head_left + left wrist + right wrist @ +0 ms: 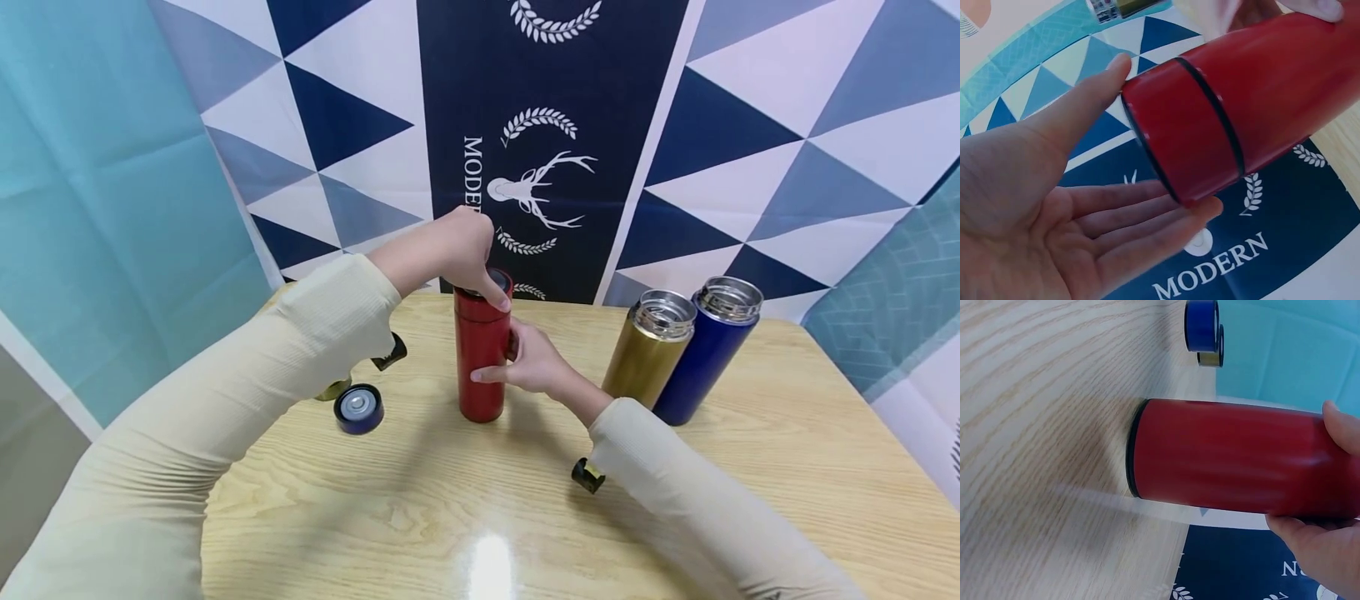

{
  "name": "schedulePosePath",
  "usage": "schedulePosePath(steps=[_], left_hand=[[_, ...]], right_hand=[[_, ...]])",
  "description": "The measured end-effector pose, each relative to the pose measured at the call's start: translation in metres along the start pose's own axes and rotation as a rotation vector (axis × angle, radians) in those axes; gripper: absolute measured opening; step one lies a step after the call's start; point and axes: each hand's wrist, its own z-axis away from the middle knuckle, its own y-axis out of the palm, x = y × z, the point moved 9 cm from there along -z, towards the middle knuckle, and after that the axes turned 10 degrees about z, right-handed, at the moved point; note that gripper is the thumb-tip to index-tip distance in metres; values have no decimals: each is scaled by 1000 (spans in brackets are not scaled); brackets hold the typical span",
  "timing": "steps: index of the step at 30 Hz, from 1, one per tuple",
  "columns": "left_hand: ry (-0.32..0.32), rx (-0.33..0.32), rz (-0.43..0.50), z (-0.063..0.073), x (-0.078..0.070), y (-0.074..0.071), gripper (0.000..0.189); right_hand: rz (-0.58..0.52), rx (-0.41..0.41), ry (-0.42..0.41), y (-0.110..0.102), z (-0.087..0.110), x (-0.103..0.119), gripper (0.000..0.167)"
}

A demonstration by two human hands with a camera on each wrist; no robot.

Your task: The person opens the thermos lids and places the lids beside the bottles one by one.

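A red thermos stands upright on the wooden table. Its red lid is on top, a dark band running between lid and body. From above, my left hand spans this lid, thumb at one side of the rim and fingers along the opposite side. My right hand grips the body from the right, with thumb and fingers around it, as the right wrist view also shows. The thermos's black-edged base meets the table.
Right of the red thermos stand a gold thermos and a blue thermos, both lidless, with steel mouths. At left lie a blue lid and a gold lid, partly behind my left sleeve. A patterned cloth hangs behind the table.
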Motion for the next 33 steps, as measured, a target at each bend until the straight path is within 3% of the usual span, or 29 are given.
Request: schedulePosePath(steps=[5, 10, 14, 18, 24, 33], left_hand=[[-1, 142, -9, 2, 4, 6, 48], [92, 239, 56, 2, 9, 7, 65], [205, 259, 166, -2, 11, 9, 63], [271, 276, 255, -5, 13, 13, 59], [308, 311, 324, -7, 10, 15, 54], [306, 294, 322, -7, 9, 13, 52]], right_hand=[[-23, 4, 8, 1, -1, -3, 65], [-28, 6, 40, 0, 0, -4, 66], [-28, 5, 55, 0, 2, -4, 66], [-35, 7, 40, 2, 2, -3, 67], [-47, 8, 22, 3, 1, -1, 66], [-39, 3, 21, 2, 2, -2, 66]])
